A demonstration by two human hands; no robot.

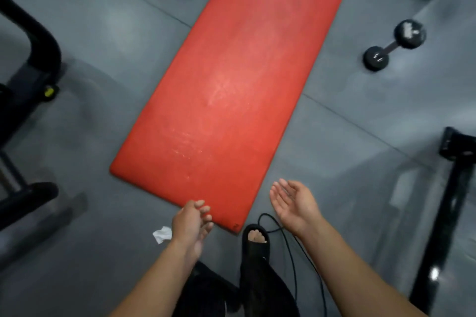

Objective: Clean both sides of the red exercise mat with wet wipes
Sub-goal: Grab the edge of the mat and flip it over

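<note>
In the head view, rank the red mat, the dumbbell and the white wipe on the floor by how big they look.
1. Red mat, by far the largest.
2. Dumbbell.
3. White wipe, smallest, though it lies crumpled and nearer the camera, so apparent size only.

White markings on the dumbbell (395, 45) head are too blurred to read.

The red exercise mat (231, 90) looked matt and foamy, with pale scuffs. The grey floor (347, 136) had a dull sheen. The black dumbbell (394, 45) appeared rubbery.
</note>
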